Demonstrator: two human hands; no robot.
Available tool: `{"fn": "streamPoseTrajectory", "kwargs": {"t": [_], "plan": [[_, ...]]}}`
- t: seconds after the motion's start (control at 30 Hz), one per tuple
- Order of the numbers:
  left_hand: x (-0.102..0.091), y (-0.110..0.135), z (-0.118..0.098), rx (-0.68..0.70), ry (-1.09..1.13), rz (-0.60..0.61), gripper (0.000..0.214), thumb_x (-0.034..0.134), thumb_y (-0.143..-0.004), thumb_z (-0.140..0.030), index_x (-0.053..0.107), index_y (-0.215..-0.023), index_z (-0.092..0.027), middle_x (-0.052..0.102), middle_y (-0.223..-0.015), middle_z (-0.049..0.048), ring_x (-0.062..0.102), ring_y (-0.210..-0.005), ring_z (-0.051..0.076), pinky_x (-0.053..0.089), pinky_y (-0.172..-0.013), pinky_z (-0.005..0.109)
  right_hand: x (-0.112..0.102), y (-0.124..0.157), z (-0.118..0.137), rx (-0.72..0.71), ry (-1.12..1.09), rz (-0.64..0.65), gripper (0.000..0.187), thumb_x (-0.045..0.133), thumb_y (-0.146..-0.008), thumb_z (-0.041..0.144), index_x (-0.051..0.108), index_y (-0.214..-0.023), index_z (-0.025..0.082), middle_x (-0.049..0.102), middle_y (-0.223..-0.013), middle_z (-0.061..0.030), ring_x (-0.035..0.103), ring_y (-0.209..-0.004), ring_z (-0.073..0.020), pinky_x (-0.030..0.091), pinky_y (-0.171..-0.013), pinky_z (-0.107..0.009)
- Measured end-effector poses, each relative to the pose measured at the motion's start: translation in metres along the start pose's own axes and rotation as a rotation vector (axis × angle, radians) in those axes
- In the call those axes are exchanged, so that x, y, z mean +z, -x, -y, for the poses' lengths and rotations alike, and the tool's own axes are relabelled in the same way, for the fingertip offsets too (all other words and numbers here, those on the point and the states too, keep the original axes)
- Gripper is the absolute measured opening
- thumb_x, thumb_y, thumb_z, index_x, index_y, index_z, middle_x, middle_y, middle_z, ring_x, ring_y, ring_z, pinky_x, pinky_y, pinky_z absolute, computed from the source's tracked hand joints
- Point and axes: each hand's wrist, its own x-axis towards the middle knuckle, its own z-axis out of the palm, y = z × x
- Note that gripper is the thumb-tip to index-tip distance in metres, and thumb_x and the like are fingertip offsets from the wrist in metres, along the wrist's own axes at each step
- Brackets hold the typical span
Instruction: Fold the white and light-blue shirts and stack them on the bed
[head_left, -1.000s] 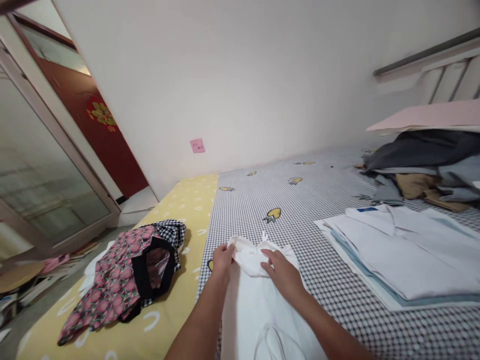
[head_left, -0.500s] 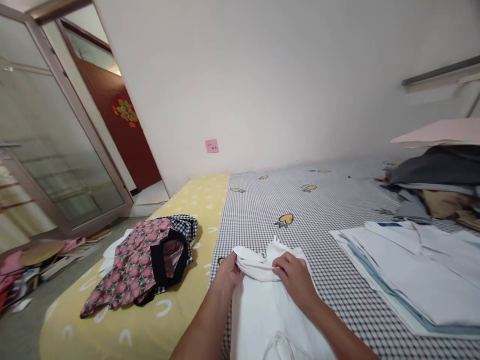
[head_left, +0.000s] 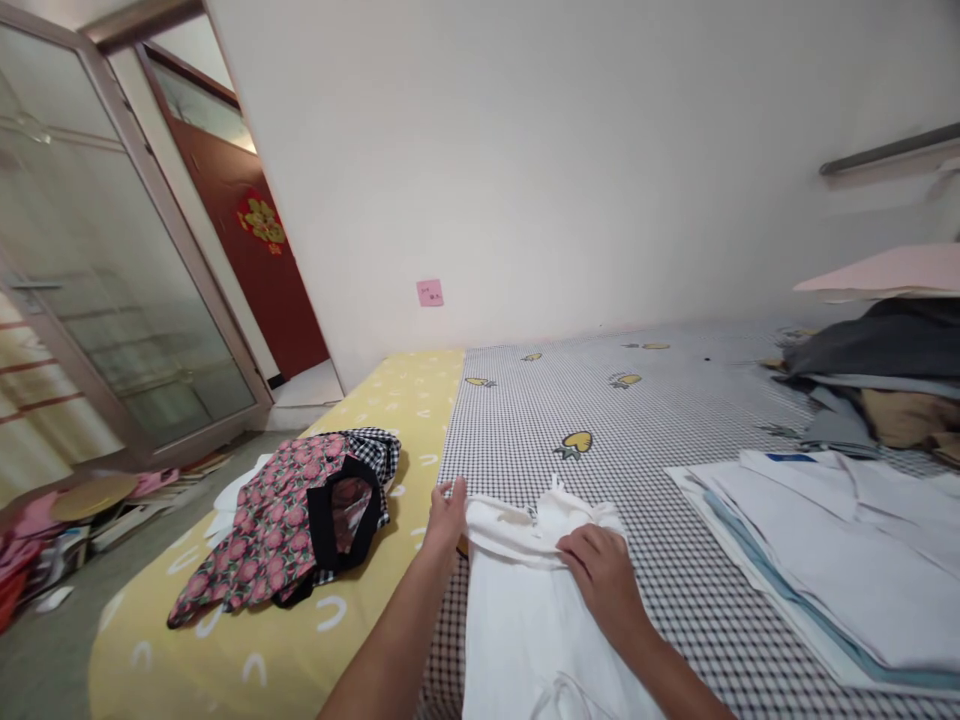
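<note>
A white garment [head_left: 517, 620] lies lengthwise on the checked bed cover in front of me, with its gathered upper edge folded over and a thin cord loosely curled on it lower down. My right hand [head_left: 604, 575] pinches the folded part on its right side, fingertips bent onto the cloth. At the garment's upper left corner is my left hand [head_left: 448, 515], fingers raised and apart, holding nothing. Whether its edge still touches the fabric I cannot tell.
To the left, a pink floral garment with a black band [head_left: 281, 525] lies on the yellow cover [head_left: 352, 650]. Flat white and blue shirts [head_left: 847, 560] are stacked at right. Behind them rises a pile of dark clothes [head_left: 885, 340]. A pink note [head_left: 430, 292] is on the wall.
My left hand has let go of the garment's upper left corner and moved slightly left and up. The right hand keeps its pinch. The view has shifted a little.
</note>
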Motion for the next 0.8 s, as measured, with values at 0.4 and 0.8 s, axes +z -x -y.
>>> {"fn": "streamPoseTrajectory", "kwargs": {"t": [0.4,0.8], "plan": [[-0.019,0.009,-0.057,0.411,-0.564,0.471,0.026,0.084,-0.051,-0.020,0.073,-0.075,-0.025,0.069,-0.087,-0.0007,0.060,-0.088,0.020,0.045,-0.085,0.029,-0.005,0.002,0.006,-0.068,0.026,-0.074,0.011,0.055,-0.097,0.016,0.063,-0.091,0.021,0.059,-0.079,-0.0007,0.052,-0.079,-0.0175,0.037,-0.080,-0.034],[-0.004,-0.009,-0.033,-0.052,-0.302,0.148,0.039,0.054,-0.094,-0.047,0.052,-0.067,-0.019,0.047,-0.056,-0.0074,0.045,-0.049,0.009,0.042,-0.055,0.026,-0.004,0.005,-0.001,-0.043,0.025,-0.183,0.013,0.051,-0.100,0.023,0.062,-0.092,0.023,0.062,-0.082,-0.0008,0.057,-0.079,-0.0180,0.040,-0.076,-0.035]]}}
